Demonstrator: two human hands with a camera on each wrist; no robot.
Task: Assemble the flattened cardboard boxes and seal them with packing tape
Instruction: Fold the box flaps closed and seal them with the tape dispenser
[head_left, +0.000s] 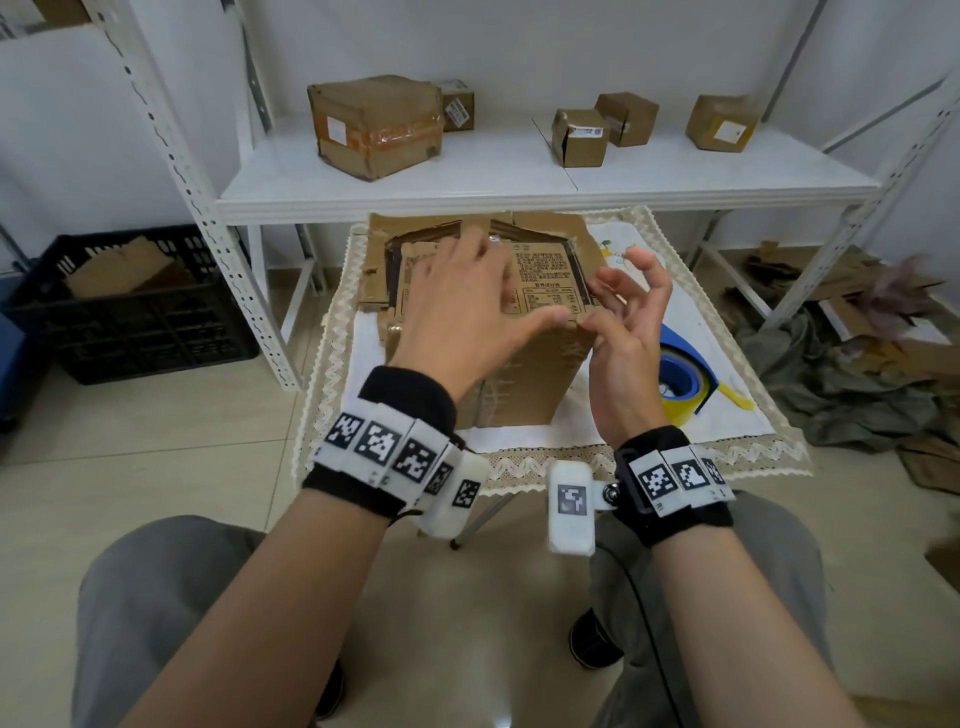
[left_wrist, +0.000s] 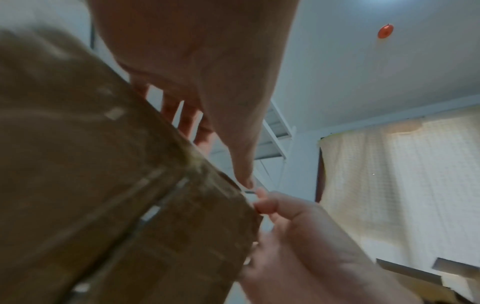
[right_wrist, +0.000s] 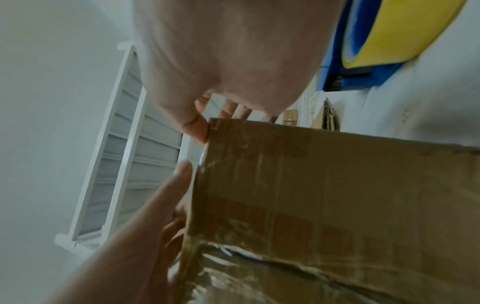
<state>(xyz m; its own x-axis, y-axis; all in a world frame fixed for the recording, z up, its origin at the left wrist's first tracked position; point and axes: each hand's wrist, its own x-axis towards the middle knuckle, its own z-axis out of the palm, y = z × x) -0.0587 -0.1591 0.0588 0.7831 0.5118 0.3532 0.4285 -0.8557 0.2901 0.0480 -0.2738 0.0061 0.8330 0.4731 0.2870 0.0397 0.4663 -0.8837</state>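
crate (head_left: 130, 306): on the floor at 9 o'clock from the counter, with flat cardboard in it; well apart from the work.
shelf (head_left: 519, 192): at 12 o'clock, its front edge right behind the counter; five closed boxes stand on it, the biggest banded with tape. I judge these finished.
box (head_left: 483, 322): stands on the counter (head_left: 717, 415) in front of the person, already squared up. Old tape shows on its near side. The top flaps are folded in but I see no fresh tape across them, so sealing looks left to do.
left hand (head_left: 457, 306): its grip lies flat on the box top, fingers straight and spread, pressing the flaps down; it holds nothing.
right hand (head_left: 623, 322): at the near right top corner of the box. Thumb and forefinger meet there in a pinch; the other fingers fan out loose. Whether they hold a tape end or the flap edge, I cannot tell.
tape (head_left: 685, 379): blue and yellow dispenser on the counter at 3 o'clock from the box, just beside it, untouched.
room: the far flaps nearly reach the shelf edge, so little space at 12 o'clock; open counter lies at 3 and 6 o'clock, with the lace edge close to the knees.
floor at 3 o'clock: cloth and cardboard scraps (head_left: 841, 332), clear of the hands.
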